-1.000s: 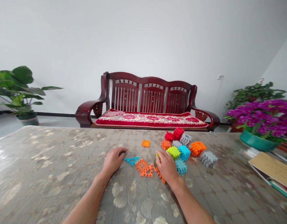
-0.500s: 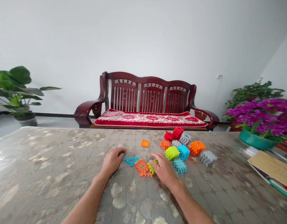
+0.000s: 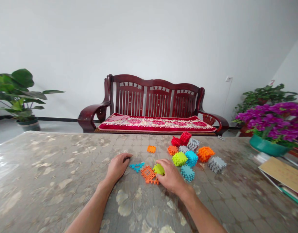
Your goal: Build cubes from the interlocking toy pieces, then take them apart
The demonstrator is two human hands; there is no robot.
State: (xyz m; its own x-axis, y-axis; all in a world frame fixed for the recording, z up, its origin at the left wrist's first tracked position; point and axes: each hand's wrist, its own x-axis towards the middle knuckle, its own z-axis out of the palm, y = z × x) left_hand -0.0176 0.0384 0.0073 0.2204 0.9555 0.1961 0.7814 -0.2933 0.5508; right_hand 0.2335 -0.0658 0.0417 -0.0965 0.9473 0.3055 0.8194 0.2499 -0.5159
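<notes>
My right hand [image 3: 171, 177] has its thumb and fingers closed on the edges of a lime-green interlocking tile [image 3: 159, 169]. Beside that tile lie a square orange tile with a window-like cutout [image 3: 147, 173] and another orange tile [image 3: 154, 180], partly overlapping in view. A blue triangular tile [image 3: 137, 166] is between them and my left hand [image 3: 118, 166]. That left hand rests on the table with loosely bent fingers and holds nothing. Farther back, a small orange tile [image 3: 151, 149] lies flat by itself.
Right of my hands stand stacks of tiles: lime-green [image 3: 179, 159], blue [image 3: 191, 158], teal [image 3: 187, 173], orange [image 3: 205, 153], grey [image 3: 217, 164] and red [image 3: 185, 138]. A flower pot [image 3: 269, 145] and a cardboard-coloured book [image 3: 283, 174] occupy the table's right side. Behind is a wooden bench [image 3: 158, 100].
My right thumb and fingers have closed around the lime-green tile, which now shows more fully. My left hand stays in place. The view has shifted slightly.
</notes>
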